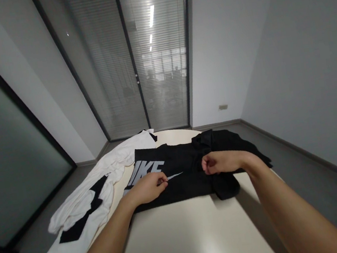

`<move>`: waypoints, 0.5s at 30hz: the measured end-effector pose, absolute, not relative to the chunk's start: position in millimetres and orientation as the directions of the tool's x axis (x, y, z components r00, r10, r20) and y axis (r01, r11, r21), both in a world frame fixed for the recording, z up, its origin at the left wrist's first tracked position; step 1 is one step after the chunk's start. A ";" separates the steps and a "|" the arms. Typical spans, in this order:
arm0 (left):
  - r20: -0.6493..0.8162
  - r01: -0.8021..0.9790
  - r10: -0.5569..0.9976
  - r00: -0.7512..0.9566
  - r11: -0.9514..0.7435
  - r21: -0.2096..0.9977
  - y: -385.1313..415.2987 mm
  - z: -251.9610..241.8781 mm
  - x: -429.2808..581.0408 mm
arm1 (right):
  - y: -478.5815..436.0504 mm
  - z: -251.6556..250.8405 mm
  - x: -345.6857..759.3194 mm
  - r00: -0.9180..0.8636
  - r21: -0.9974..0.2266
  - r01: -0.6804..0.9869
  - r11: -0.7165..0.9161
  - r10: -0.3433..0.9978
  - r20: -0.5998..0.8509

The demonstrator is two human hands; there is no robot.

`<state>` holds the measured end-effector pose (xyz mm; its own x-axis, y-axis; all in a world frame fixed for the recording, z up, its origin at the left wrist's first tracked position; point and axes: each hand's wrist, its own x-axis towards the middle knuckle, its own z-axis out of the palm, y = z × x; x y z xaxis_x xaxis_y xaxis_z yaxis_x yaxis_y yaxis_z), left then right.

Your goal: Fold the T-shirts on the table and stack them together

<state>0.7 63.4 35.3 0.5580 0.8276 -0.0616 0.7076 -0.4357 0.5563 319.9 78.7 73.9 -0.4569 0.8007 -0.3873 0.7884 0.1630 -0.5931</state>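
Note:
A black t-shirt point(180, 160) with a grey printed logo lies partly folded on the cream table point(188, 237). My left hand point(149, 187) rests on the shirt near the logo, its fingers pinched together on the fabric. About a hand's width to the right, my right hand point(218, 163) is also closed, pinching the black cloth. Both forearms reach in from the bottom edge of the view.
White and black garments point(85, 206) sprawl over the table's left side and hang past its edge. More black cloth point(237, 141) lies behind my right hand. Beyond the table are glass doors with blinds point(134, 64) and grey walls.

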 end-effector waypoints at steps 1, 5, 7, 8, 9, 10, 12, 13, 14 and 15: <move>-0.072 0.687 0.820 0.568 -0.424 0.590 63.3 35.6 0.8 | 77.5 75.5 318.4 -0.476 -0.628 0.765 0.146 0.784 -0.399; -0.245 0.609 0.717 0.652 -0.304 0.732 59.4 38.7 0.0 | 71.5 82.7 310.5 -0.512 -0.672 0.740 0.008 0.655 -0.556; -0.359 0.584 0.594 0.720 -0.238 0.776 55.2 40.6 -0.8 | 69.3 85.4 308.7 -0.498 -0.659 0.750 -0.056 0.607 -0.619; -0.408 0.572 0.519 0.751 -0.203 0.795 52.9 41.4 -0.9 | 68.9 85.8 308.8 -0.492 -0.656 0.751 -0.068 0.605 -0.626; -0.454 0.567 0.445 0.772 -0.160 0.808 50.6 42.0 -0.6 | 69.0 85.6 309.4 -0.490 -0.660 0.748 -0.068 0.615 -0.618; -0.494 0.570 0.381 0.782 -0.113 0.814 48.8 42.4 0.2 | 69.8 84.5 310.6 -0.487 -0.666 0.744 -0.063 0.632 -0.604; -0.537 0.584 0.330 0.776 -0.056 0.810 46.8 42.1 3.3 | 72.9 80.5 313.6 -0.488 -0.683 0.729 -0.050 0.661 -0.570; -0.528 0.585 0.360 0.769 -0.066 0.808 46.7 41.4 5.5 | 75.1 77.8 315.0 -0.491 -0.695 0.718 -0.039 0.680 -0.545; -0.483 0.577 0.430 0.763 -0.115 0.809 47.2 40.2 7.9 | 77.4 75.0 316.2 -0.491 -0.707 0.707 -0.023 0.703 -0.515; -0.397 0.561 0.520 0.756 -0.203 0.803 48.0 38.5 10.4 | 79.8 72.2 317.2 -0.491 -0.716 0.698 0.000 0.729 -0.478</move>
<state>10.4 48.0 38.5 0.7562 0.5198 -0.3974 0.5610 -0.2026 0.8026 317.2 79.8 72.2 -0.4906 0.7287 -0.4779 0.6977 -0.0001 -0.7164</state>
